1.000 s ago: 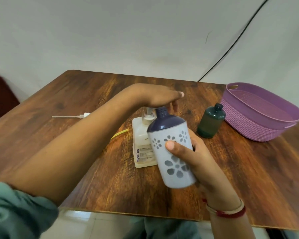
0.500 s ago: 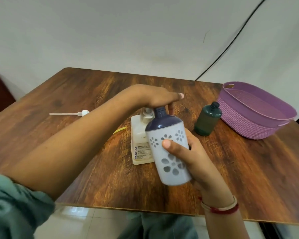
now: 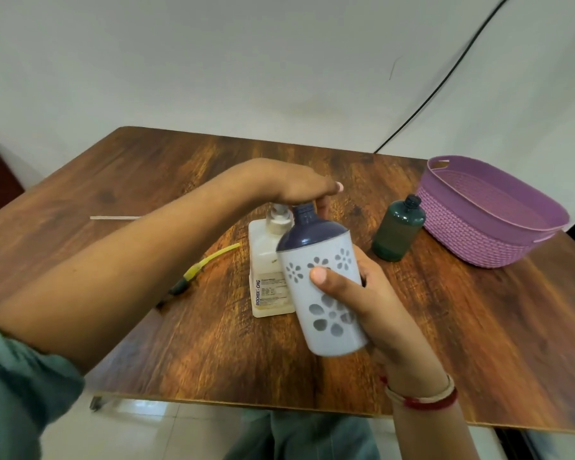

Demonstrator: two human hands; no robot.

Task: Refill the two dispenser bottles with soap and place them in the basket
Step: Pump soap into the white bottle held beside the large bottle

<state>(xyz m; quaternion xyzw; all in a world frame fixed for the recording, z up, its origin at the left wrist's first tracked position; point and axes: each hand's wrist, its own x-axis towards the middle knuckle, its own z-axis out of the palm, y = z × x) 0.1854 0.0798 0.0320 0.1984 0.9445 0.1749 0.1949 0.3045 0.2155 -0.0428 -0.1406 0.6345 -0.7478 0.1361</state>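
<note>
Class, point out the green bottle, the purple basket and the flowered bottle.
green bottle (image 3: 398, 232), head view, body
purple basket (image 3: 472, 247), head view, woven wall
flowered bottle (image 3: 312, 232), head view, dark shoulder

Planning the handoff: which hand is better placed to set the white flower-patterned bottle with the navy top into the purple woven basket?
Right, likely: the right hand grips the white bottle, and the purple basket sits on that side. The left hand rests on the cream soap pump.

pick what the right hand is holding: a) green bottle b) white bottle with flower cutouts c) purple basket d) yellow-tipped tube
b: the right hand grips the white bottle with flower cutouts, while the green bottle stands on the table with no hand on it.
</note>
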